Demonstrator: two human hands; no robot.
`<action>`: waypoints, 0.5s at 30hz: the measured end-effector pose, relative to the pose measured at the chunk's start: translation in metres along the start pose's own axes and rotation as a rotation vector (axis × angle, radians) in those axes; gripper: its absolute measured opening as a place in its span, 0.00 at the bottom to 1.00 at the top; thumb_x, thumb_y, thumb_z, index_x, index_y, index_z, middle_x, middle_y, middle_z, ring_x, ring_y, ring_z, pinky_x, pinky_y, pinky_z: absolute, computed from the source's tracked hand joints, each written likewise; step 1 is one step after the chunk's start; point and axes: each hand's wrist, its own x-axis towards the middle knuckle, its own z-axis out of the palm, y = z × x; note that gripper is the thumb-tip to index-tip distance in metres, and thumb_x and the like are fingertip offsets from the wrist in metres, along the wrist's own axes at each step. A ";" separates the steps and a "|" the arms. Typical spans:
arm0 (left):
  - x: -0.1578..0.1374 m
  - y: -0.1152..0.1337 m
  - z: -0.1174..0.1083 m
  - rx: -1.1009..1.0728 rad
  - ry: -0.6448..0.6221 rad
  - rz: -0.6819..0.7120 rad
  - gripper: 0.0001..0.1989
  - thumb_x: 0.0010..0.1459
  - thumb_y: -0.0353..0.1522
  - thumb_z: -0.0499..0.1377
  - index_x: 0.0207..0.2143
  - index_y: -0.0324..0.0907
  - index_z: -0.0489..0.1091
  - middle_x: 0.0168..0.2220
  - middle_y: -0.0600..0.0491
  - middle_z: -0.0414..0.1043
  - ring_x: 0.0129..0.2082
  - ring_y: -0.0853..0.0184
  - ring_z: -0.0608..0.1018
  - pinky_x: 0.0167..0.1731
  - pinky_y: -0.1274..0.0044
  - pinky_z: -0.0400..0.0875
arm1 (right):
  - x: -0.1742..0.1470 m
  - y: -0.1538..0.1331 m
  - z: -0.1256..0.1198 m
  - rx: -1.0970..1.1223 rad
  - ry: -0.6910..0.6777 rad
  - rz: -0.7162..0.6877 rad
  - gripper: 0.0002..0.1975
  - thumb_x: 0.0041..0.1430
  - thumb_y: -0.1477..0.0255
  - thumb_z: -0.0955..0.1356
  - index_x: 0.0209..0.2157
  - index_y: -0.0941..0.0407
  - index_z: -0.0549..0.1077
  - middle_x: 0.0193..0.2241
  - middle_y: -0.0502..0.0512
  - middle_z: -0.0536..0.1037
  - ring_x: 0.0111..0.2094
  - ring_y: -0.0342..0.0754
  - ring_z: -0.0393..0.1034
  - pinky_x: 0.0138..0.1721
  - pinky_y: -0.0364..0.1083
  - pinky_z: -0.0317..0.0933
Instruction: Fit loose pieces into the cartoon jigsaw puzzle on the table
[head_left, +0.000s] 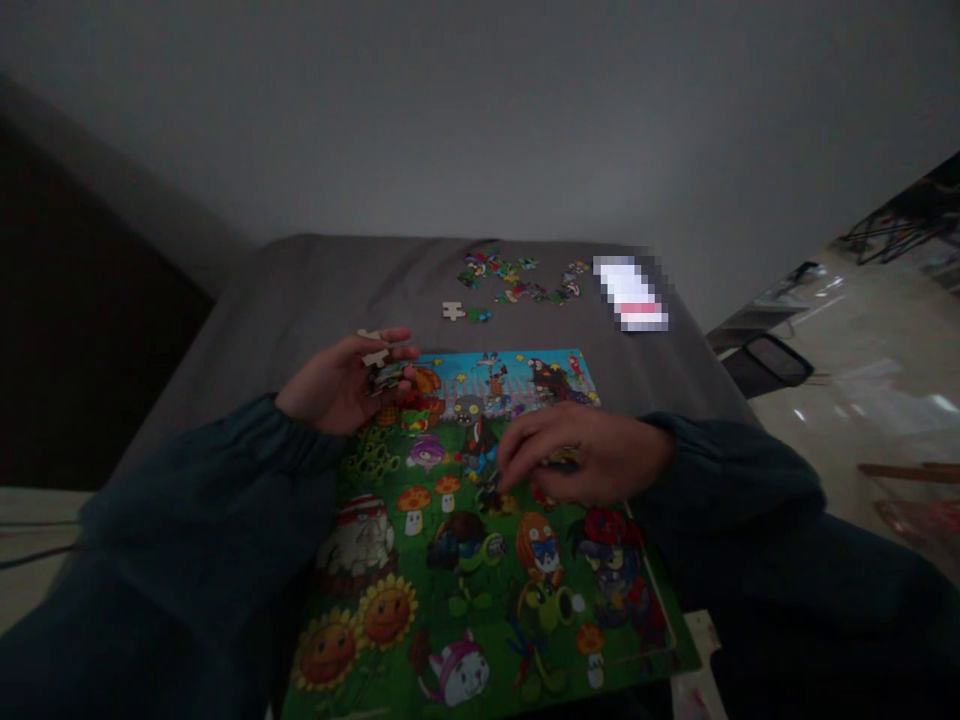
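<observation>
A jigsaw puzzle [420,570] with cartoon plants and zombies lies in front of me on its board, tilted a little to the right. My left hand [334,385] is palm up by its upper left corner, fingers curled around several loose puzzle pieces [375,356]; one shows its pale back. Over the middle right of the picture, my right hand [589,452] points down with thumb and fingers pinched on a small dark puzzle piece [492,490] at the picture's surface. Dim light blurs the piece's outline, and the hand covers part of the puzzle.
Loose puzzle pieces [517,280] are scattered at the far side of the grey cloth surface [330,285]. Nearer lies a piece with its pale back up [453,311], beside a green-blue one [478,315]. A lit, pixelated phone-like screen [630,292] is at the far right, before a wall [465,120].
</observation>
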 end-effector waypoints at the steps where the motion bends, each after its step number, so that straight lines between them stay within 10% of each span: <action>1: -0.001 0.000 0.002 -0.002 0.005 0.002 0.12 0.55 0.26 0.52 0.39 0.38 0.72 0.32 0.47 0.74 0.26 0.66 0.76 0.22 0.79 0.75 | 0.001 -0.004 0.004 0.033 -0.034 0.013 0.12 0.57 0.82 0.64 0.38 0.58 0.77 0.40 0.56 0.77 0.39 0.42 0.72 0.43 0.43 0.67; 15: -0.006 -0.004 0.007 0.006 -0.095 -0.007 0.13 0.54 0.25 0.54 0.43 0.38 0.68 0.33 0.51 0.73 0.27 0.68 0.77 0.25 0.80 0.76 | 0.028 -0.014 0.039 0.040 -0.187 0.146 0.10 0.62 0.76 0.66 0.44 0.61 0.76 0.41 0.57 0.79 0.42 0.44 0.73 0.45 0.43 0.66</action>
